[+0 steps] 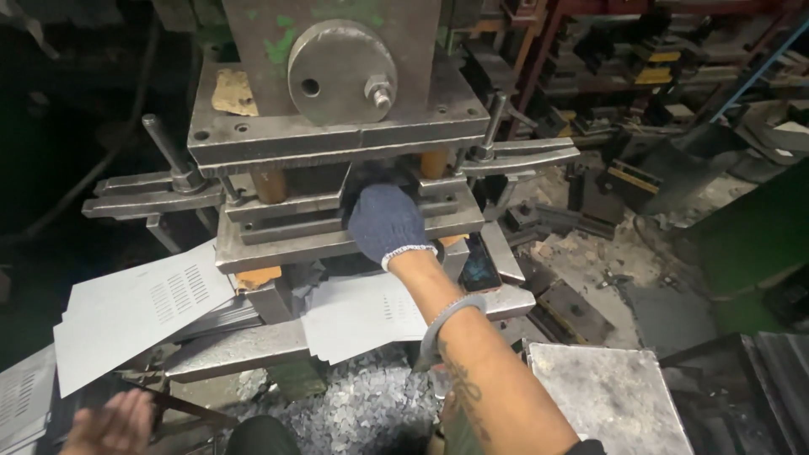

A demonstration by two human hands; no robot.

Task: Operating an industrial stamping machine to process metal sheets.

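The right hand (386, 223), in a dark blue knit glove, reached into the gap of the metal press (337, 135), and its fingers were hidden between the die plates. Just below the wrist lay a grey metal sheet (358, 316) with small slots. The bare left hand (109, 424) was blurred at the lower left edge, open, near a stack of slotted sheets (135, 307). Under both hands lay shiny metal scraps (371, 409).

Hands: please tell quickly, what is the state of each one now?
Left hand: bare, open, holding nothing, near the slotted sheets.
Right hand: gloved, reaching into the press; grip cannot be told.
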